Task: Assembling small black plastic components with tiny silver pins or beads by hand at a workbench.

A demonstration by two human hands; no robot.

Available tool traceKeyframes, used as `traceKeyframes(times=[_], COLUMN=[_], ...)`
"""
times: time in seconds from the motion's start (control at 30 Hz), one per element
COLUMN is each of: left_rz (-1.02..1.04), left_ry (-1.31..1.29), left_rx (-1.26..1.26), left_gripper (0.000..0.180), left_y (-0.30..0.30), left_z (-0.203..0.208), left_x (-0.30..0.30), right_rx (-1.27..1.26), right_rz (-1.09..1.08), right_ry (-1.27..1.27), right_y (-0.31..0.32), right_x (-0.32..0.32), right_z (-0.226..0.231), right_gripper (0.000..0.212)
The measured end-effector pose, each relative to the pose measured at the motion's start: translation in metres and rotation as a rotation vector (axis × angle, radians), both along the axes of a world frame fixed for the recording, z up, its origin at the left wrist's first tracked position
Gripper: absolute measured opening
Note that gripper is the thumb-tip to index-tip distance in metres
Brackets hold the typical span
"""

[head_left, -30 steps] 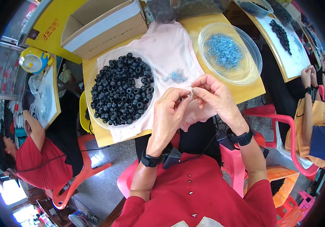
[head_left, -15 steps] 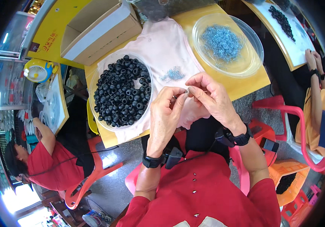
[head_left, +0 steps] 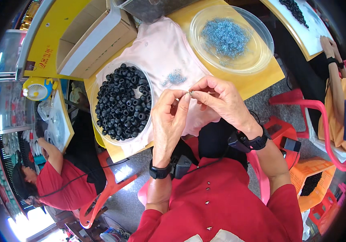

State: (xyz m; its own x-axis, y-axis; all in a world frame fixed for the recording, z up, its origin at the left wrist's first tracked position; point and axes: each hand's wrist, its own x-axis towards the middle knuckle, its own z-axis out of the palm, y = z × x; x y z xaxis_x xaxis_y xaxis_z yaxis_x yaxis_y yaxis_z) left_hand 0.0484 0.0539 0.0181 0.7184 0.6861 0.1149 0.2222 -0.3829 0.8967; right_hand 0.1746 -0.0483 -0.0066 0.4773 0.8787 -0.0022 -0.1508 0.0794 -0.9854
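In front of my body, both hands meet at the fingertips over a pale pink cloth (head_left: 161, 44). My left hand (head_left: 167, 117) pinches a tiny shiny piece (head_left: 190, 92) between thumb and forefinger. From the other side, my right hand (head_left: 223, 101) closes thumb and forefinger on the same piece; its kind is too small to make out. Just beyond the fingers lies a little heap of tiny bluish, shiny pieces (head_left: 175, 77). To the left are many hollow black round parts (head_left: 120, 107) in a shallow clear tub. A second clear tub (head_left: 257, 50), far right, holds more bluish pieces (head_left: 226, 37).
An open cardboard box (head_left: 94, 44) stands at the table's far left, beside a dark grey bin (head_left: 157, 9). A small yellow fan (head_left: 38, 89) and a seated person in red (head_left: 66, 179) are at left. Another person's hands (head_left: 330, 46) rest by a white-topped table at right.
The view has shifted, so the tubs, box and cloth appear farther left and slightly higher. My hands stay joined at the fingertips around the tiny piece, with small finger movements.
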Motion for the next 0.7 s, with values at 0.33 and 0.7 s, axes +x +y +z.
traceKeyframes(times=[0.33,0.7], left_rz=[0.026,0.095], left_ry=[0.020,-0.020], left_rx=[0.099,0.110], left_gripper=[0.010,0.011], left_y=[0.001,-0.003], left_z=[0.001,-0.005], left_x=[0.002,-0.018], right_rx=[-0.031,-0.033], right_rz=[-0.051,-0.179], right_ry=[-0.132,-0.750], right_y=[0.004,0.003], right_x=[-0.005,-0.009], right_z=[0.000,0.012], right_gripper=[0.009,0.014])
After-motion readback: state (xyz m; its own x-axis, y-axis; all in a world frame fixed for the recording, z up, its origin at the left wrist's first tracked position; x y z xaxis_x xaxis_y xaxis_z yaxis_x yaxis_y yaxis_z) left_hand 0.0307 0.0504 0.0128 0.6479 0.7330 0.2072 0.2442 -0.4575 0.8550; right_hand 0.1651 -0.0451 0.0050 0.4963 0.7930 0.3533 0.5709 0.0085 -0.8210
